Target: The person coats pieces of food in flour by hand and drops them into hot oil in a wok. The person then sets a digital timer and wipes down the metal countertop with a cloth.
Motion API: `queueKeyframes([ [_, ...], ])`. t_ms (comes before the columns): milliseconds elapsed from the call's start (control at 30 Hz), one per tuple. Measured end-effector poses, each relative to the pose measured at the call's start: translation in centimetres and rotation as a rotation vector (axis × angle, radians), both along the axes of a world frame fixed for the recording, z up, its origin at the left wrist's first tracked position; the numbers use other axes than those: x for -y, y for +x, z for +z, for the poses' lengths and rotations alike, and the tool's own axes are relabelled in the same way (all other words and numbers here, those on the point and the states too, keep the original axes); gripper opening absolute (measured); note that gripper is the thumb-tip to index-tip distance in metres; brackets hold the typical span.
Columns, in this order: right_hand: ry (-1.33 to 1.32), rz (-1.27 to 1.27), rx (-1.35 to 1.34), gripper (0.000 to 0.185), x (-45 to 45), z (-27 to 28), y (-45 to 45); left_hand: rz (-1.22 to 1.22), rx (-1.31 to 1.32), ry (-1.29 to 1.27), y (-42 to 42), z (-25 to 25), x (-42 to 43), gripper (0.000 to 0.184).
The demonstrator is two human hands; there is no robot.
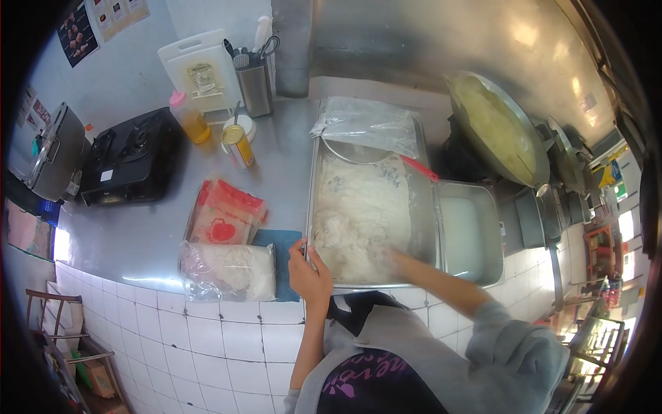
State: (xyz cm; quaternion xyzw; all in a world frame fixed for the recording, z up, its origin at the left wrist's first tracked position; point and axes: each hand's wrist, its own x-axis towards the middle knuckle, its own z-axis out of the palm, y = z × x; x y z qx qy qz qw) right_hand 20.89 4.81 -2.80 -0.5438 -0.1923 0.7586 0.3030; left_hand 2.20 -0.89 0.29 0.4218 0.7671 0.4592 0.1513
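Note:
A large metal tray [429, 228] holds white flour [365, 186], with lumpy, flour-covered pieces [341, 238] near its front left. My left hand [310, 272] grips the tray's left rim, thumb and fingers on either side of it. Over the front of the flour, my right hand [390, 262] is smeared by motion and partly lost in the white; its fingers cannot be made out. At the tray's back lie a round sieve with a red handle [419, 168] and a clear plastic bag [369, 124].
Right of the tray stands a metal pan of cloudy liquid [470, 231], with a big wok of yellowish oil [500, 127] behind. To the left are a bag of white powder [231, 272], a red-and-white packet [227, 212], a can [238, 146], an oil bottle [189, 119] and a black stove [131, 155].

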Motion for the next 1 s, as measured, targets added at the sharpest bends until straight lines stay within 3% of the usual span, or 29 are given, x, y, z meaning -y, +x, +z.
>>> queueKeyframes([
  [100, 0.027, -0.215, -0.059, 0.043, -1.2, 2.8, -3.3, -0.003, 0.022, 0.043, -0.1, -0.1, 0.0, 0.024],
  [300, 0.018, -0.082, 0.045, 0.045, -7.1, 0.7, 7.6, -0.003, 0.006, 0.035, -0.3, 0.3, 0.1, 0.022],
  [367, 0.415, 0.381, 0.653, 0.034, -8.1, 0.6, 11.3, -0.012, 0.012, 0.029, -0.3, 0.6, 0.0, 0.021],
  [400, 0.416, 0.382, 0.655, 0.034, -8.4, 0.3, 11.5, -0.011, 0.015, 0.031, -0.2, 0.5, 0.0, 0.021],
  [467, 0.646, 0.495, 0.936, 0.03, -8.7, -0.8, 11.7, -0.011, -0.002, 0.063, -0.3, 0.3, 0.0, 0.021],
  [567, 1.003, 0.659, 1.346, 0.041, -9.1, -1.7, 11.6, -0.019, 0.028, 0.04, -0.3, 0.4, 0.0, 0.024],
  [600, 1.006, 0.66, 1.342, 0.041, -9.2, -1.3, 10.7, -0.016, 0.026, 0.04, -0.3, 0.4, 0.0, 0.024],
  [667, 0.944, 0.92, 1.338, 0.041, -8.8, 1.6, 6.1, -0.01, 0.016, 0.042, -0.3, 0.1, 0.0, 0.024],
  [733, 0.974, 0.756, 1.219, 0.043, -5.7, 6.8, 1.0, 0.001, 0.014, 0.037, -0.2, 0.1, -0.1, 0.024],
  [767, 0.976, 0.756, 1.214, 0.043, -5.2, 4.5, 0.5, 0.004, 0.014, 0.033, -0.2, 0.1, -0.1, 0.023],
  [833, 1.38, 0.685, 1.216, 0.045, -5.2, -1.9, 0.4, 0.009, 0.015, 0.024, -0.2, 0.1, 0.0, 0.023],
  [867, 1.382, 0.685, 1.212, 0.045, -5.3, -2.7, 0.0, 0.014, 0.019, 0.017, -0.2, 0.1, -0.1, 0.023],
  [933, 1.017, 0.969, 1.281, 0.048, -5.3, -3.6, -0.4, 0.017, 0.023, 0.018, -0.2, 0.3, -0.1, 0.022],
  [1000, 1.008, 0.937, 1.159, 0.047, -6.6, -3.6, 0.6, 0.012, 0.03, 0.026, -0.1, 0.2, -0.2, 0.022],
])
